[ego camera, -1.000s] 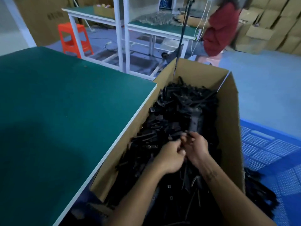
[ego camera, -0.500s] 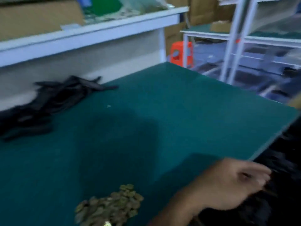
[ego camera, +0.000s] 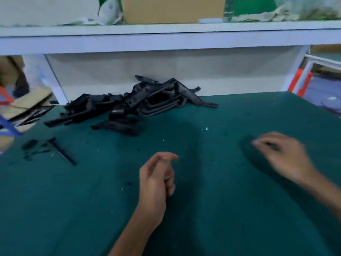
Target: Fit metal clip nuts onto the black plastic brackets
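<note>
We have turned from carton to green surface [ego camera: 77, 209]. Pile of black plastic brackets [ego camera: 140, 102] lies at far edge. Left hand [ego camera: 156, 180] loosely curled, empty; right hand [ego camera: 284, 156] blurred, grip indeterminate. Clip fitting not yet started.

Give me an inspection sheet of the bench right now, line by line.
Surface: green mat, specked with small black and white bits.
Job's things: pile of black brackets at the back edge; clip nuts not seen.
Clutter: loose black strip and fragments at left.
Hands: left hand loosely curled, holding nothing; right hand blurred, a dark shape beside its fingers, grip unclear.
Cables: nothing seen.
Surroundings: white shelf above carrying a cardboard box; cardboard at left.
</note>
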Motion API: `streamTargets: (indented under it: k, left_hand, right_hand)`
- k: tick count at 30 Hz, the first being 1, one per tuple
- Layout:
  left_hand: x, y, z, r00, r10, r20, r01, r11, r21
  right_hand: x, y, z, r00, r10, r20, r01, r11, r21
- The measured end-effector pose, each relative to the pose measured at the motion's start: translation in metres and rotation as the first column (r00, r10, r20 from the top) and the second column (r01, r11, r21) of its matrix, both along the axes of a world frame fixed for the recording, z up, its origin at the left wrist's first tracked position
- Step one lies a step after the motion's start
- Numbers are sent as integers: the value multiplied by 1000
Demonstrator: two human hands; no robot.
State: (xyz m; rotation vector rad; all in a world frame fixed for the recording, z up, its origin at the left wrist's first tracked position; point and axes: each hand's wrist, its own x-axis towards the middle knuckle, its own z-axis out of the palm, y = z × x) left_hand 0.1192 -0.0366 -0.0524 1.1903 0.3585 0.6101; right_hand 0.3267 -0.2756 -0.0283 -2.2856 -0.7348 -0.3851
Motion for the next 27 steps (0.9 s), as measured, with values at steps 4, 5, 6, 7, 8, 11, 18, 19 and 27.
streamTargets:
  k: [4, 5, 6, 7, 8, 11, 18, 19, 27]
  left_hand:
    - [7, -2, 2, 994, -62, -86, 66, 996, 53]
    - [10, -1, 2, 991, -70, -113, 78, 994, 76]
    - [13, 1, 2, 987, -75, -140, 90, 990, 108]
    - [16, 2, 0, 985, -69, -159, 92, 986, 142]
    - [18, 3, -1, 982, -50, -184, 84, 979, 184]
    - [22, 3, -3, 963, 59, -263, 48, 923, 383]
    - [22, 1, 0, 913, 92, -397, 98, 896, 433]
    - [21, 3, 4, 926, 69, -372, 94, 910, 404]
    - [13, 5, 3, 975, -95, -200, 149, 951, 272]
  right_hand:
    - [94, 134, -4, 997, -2, -83, -4, 997, -78]
    - [115, 157, -5, 995, -50, -89, 45, 997, -62]
    - [135, 178, -2, 987, -101, -127, 95, 994, -51]
    - [152, 198, 0, 977, -139, -161, 133, 990, -46]
    - [168, 215, 0, 966, -155, -208, 144, 987, -67]
    - [200, 253, -9, 956, -140, -257, 81, 970, -227]
    - [199, 263, 1, 986, -78, -147, 54, 986, -161]
    - [195, 254, 8, 983, -62, -172, 41, 991, -124]
    - [76, 155, 52, 998, -54, -9, 55, 976, 209]
